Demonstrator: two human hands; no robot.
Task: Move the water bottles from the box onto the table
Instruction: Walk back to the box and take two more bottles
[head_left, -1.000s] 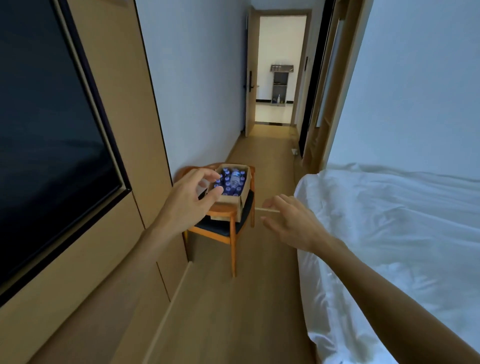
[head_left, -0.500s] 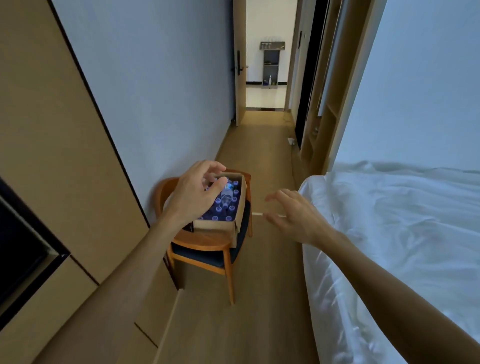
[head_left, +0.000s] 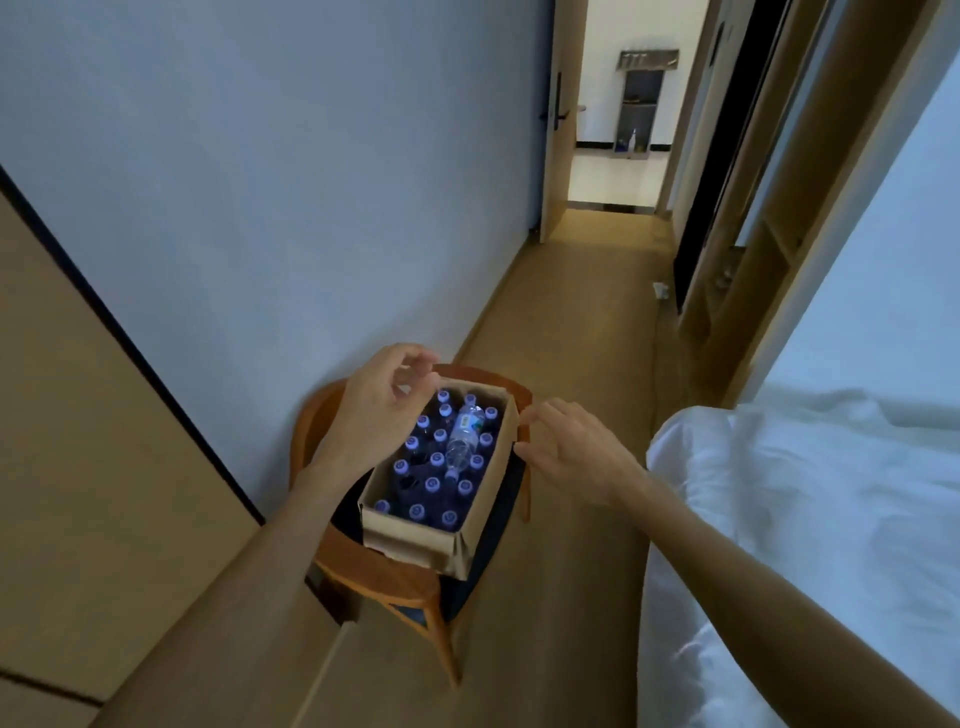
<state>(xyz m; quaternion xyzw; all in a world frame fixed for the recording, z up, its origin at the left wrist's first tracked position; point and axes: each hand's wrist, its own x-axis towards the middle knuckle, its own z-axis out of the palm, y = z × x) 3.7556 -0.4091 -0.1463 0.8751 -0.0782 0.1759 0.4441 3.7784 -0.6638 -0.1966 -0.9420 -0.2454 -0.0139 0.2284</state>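
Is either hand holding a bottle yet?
No: the left hand hovers over the box and the right hand is beside its rim, both holding nothing, with the bottles inside.

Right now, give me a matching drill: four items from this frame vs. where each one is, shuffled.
Items:
1. cardboard box
2. loose water bottle
3. left hand
4. right hand

Places:
A. lying on top of the capped bottles
B. by the box's right wall
C. on the wooden chair seat
D. over the box's far left corner

Pairs: 1-C, 2-A, 3-D, 4-B
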